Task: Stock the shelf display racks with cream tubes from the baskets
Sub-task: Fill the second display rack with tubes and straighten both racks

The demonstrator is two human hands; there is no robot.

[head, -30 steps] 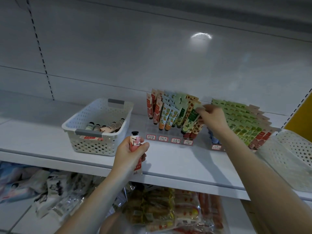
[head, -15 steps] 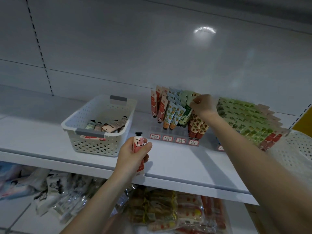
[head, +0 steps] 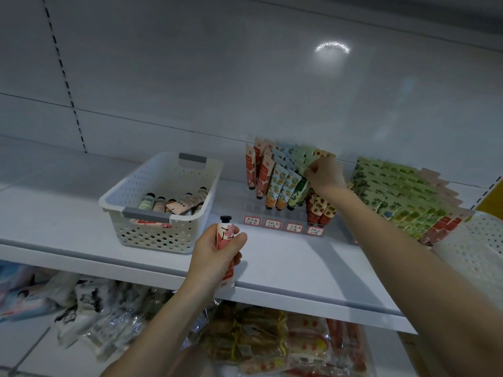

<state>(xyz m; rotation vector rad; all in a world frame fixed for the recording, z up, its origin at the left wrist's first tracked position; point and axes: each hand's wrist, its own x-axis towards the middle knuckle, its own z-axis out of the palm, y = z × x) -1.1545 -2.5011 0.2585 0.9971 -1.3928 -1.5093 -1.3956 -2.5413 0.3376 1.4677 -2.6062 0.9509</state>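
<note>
Left hand [head: 215,254]: fingers wrapped round a pink cream tube [head: 226,232], cap up, at the rack's [head: 253,211] 7 o'clock.
Right hand [head: 324,175]: pinching a green tube [head: 302,161] in the rack.
Done: rack partly filled; neighbouring rows [head: 402,197] at 3 o'clock packed.
Left: loose tubes [head: 177,204] in the basket [head: 114,198], 9 o'clock.

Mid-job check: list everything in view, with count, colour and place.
shelf: one, white, across view
left basket: one, white, grey handles, shelf left
basket tubes: several, mixed, in left basket
rack: one, clear, shelf centre
rack tubes: many, red, orange, green, upright in rack
labels: at least four, red-edged, rack front
right tubes: many, mostly green, right of rack
right basket: one, white, right edge, cut off
packets: many, mixed, below shelf
held tube: one, pink-white, black cap, in left grip
left grip: holds held tube, above shelf edge
right grip: pinches rack tubes' tops
</note>
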